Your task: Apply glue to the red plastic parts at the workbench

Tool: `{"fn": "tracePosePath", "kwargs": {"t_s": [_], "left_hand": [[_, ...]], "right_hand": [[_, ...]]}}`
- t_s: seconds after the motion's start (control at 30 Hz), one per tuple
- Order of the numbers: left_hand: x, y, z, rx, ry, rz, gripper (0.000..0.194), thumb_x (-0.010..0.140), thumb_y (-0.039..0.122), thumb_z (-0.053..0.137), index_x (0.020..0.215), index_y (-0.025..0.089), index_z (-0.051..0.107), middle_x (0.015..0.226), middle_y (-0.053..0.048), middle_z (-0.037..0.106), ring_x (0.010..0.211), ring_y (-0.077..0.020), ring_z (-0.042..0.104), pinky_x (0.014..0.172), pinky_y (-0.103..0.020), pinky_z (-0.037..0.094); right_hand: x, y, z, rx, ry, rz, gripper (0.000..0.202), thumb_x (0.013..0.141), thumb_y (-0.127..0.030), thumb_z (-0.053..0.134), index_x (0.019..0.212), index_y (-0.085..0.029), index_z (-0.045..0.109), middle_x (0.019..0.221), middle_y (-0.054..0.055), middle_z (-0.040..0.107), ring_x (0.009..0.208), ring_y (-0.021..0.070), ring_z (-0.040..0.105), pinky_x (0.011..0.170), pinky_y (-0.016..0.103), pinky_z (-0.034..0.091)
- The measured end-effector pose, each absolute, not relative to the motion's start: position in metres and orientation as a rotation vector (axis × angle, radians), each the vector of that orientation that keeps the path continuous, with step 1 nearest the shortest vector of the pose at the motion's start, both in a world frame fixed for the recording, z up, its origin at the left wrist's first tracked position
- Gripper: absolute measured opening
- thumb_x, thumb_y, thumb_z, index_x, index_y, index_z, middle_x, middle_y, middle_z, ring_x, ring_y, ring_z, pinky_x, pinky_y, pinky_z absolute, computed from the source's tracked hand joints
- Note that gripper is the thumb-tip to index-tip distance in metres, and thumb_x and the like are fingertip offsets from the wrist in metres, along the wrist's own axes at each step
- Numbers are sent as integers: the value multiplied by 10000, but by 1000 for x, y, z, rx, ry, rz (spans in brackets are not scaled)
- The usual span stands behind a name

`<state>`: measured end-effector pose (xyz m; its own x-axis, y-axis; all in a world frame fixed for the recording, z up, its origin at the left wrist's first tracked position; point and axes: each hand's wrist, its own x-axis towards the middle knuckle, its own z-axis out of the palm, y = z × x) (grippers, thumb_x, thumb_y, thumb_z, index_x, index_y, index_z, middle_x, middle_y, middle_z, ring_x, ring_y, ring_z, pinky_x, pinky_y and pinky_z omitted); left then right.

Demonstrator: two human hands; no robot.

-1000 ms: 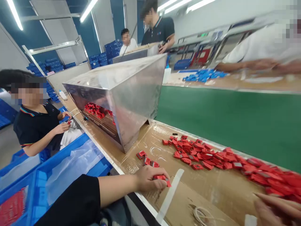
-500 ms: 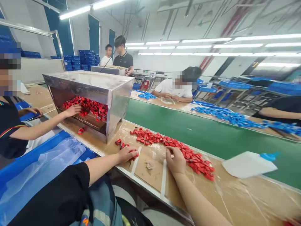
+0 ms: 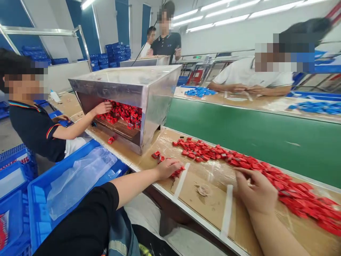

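My left hand (image 3: pixel 170 168) rests at the near side of the bench, its fingers curled down over small red plastic parts (image 3: pixel 178 172). A few more red parts with dark and grey details (image 3: pixel 156 154) lie just beyond it. To the right, my right hand (image 3: pixel 257 192) hovers over the bench with thumb and forefinger brought together; what they pinch, if anything, is hidden. A long pile of flat red plastic pieces (image 3: pixel 247 161) runs along the bench beside that hand.
A metal box (image 3: pixel 160 96) stands left on the bench, red parts (image 3: pixel 125 113) inside, a co-worker's hand (image 3: pixel 105 106) reaching in. A blue crate (image 3: pixel 37 209) sits below left. Across the green belt (image 3: pixel 226 121), another person works near blue pieces (image 3: pixel 199 91).
The view has turned left and closer, so the bench, box and piles appear shifted right. My left hand stays on the red parts, and my right hand keeps its pinch near the pile.
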<state>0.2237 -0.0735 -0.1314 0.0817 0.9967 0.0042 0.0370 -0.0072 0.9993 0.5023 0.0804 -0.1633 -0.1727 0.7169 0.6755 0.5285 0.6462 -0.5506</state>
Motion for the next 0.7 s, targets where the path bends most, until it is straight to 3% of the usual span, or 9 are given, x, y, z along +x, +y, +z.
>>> {"fn": "tracePosePath", "kwargs": {"t_s": [0.07,0.27,0.43,0.53,0.7], "left_hand": [[226,-71,-137,1223,1192,1175,393,951,542,464,823,175,523,674,-6,571,572,-125,518,579,-261,412],[209,-50,-138,1032,1201,1275,487,946,664,511,860,184,526,689,14,591,523,-99,511,516,-227,396],[197,-39,-121,881,1191,1305,550,937,716,485,823,179,515,655,3,591,481,-98,515,487,-233,415],[210,-26,-108,832,1119,1277,568,913,732,518,785,178,511,645,0,581,471,-98,516,476,-237,425],[254,24,-96,1061,1059,1229,437,795,561,770,834,177,566,652,37,553,491,-78,496,492,-216,426]], "right_hand": [[505,78,-163,-1072,-1742,308,242,832,-412,606,886,-202,714,803,112,693,662,251,590,669,402,461],[500,66,-158,-1195,-1462,623,262,771,-379,697,919,-168,743,939,144,721,839,254,647,797,398,481],[498,63,-148,-1154,-1347,771,246,748,-341,745,916,-160,740,779,53,634,688,170,541,669,328,399],[497,63,-130,-1123,-1598,926,226,863,-389,689,864,-164,716,703,19,569,658,157,501,625,307,354],[490,66,-106,-745,-2229,912,514,1057,-484,440,640,-188,494,624,5,455,604,134,450,624,294,328]]}}
